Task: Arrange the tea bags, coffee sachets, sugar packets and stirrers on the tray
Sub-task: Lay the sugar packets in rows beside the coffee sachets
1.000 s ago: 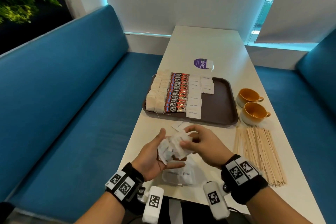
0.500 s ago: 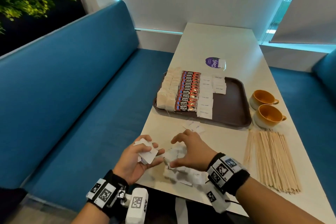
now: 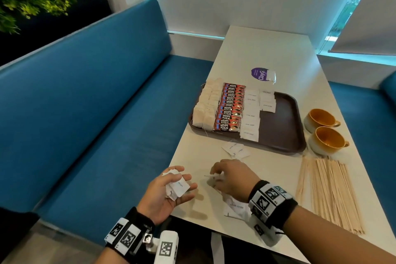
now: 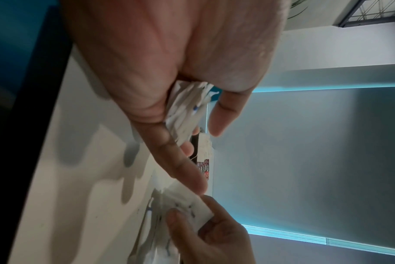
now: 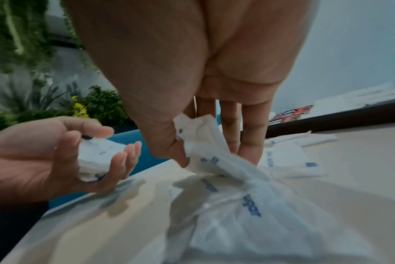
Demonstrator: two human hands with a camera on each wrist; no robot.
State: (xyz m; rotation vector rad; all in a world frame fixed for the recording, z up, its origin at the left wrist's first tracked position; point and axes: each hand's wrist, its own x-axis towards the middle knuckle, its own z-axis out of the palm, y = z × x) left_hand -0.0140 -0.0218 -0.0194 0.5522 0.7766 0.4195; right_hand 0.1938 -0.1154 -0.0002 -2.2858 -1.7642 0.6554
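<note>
My left hand (image 3: 171, 186) cups a small stack of white sugar packets (image 3: 176, 185) at the table's near left edge; the same stack (image 4: 187, 114) shows between thumb and fingers in the left wrist view. My right hand (image 3: 227, 178) is down on the table, pinching the crumpled top of a clear sugar bag (image 5: 205, 142) that lies under my wrist (image 3: 235, 208). The brown tray (image 3: 282, 126) holds a row of tea bags (image 3: 206, 105), red coffee sachets (image 3: 231, 109) and two columns of sugar packets (image 3: 251, 118). Wooden stirrers (image 3: 327, 191) lie loose on the right.
A few loose sugar packets (image 3: 235, 150) lie between my right hand and the tray. Two orange cups (image 3: 325, 139) stand right of the tray. A purple-labelled pack (image 3: 262, 74) sits behind it. Blue bench seating (image 3: 96, 113) runs along the table's left side.
My hands have parted: the left now holds the packet stack alone at the table edge, and the right has dropped onto the bag on the table. The view has swung left.
</note>
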